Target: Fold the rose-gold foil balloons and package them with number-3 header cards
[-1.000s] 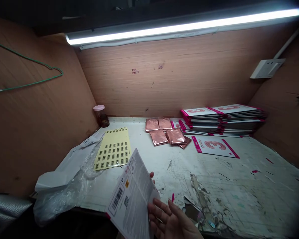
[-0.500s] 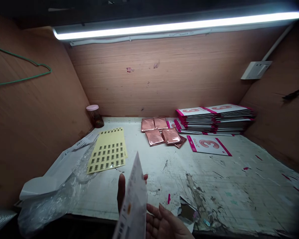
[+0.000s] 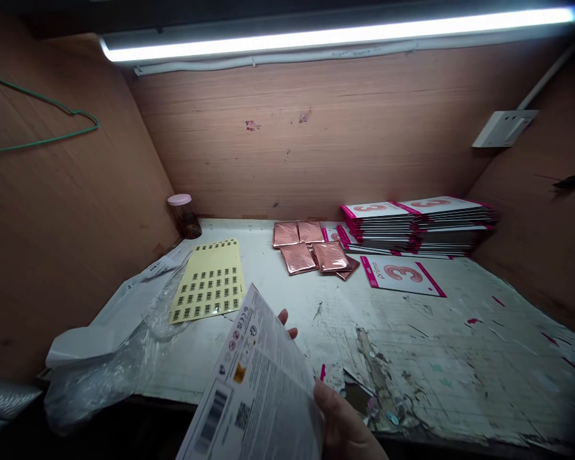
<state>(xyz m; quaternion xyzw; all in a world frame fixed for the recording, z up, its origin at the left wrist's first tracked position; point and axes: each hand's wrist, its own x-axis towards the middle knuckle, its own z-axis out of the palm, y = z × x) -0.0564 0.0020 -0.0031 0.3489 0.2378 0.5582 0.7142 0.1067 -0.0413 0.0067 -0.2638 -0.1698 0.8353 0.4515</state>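
Note:
A printed cardboard packet [image 3: 268,383] is tilted up close in front of me, showing a side with small text, symbols, an orange mark and a barcode. My right hand [image 3: 347,425] grips its right edge, with the thumb on the near face. Behind the packet is my left hand [image 3: 287,324]; only fingertips stick out past the upper right edge, and the rest is hidden. Beyond lie several shiny rose-gold foil pouches [image 3: 299,259]. To their right, a single pink-and-white packet [image 3: 402,276] printed with a 3 lies flat.
Stacked packets marked 3 [image 3: 416,227] stand at the back right. Barcode sticker sheets [image 3: 208,281] lie left, beside clear plastic wrap [image 3: 105,377] and white paper [image 3: 110,319]. A pink-lidded jar [image 3: 185,217] stands in the back left corner. The worn tabletop [image 3: 460,345] has scraps on it.
The packet has turned from nearly edge-on to show its printed face. My right thumb now presses on its edge, and my left thumb has gone out of sight behind it.

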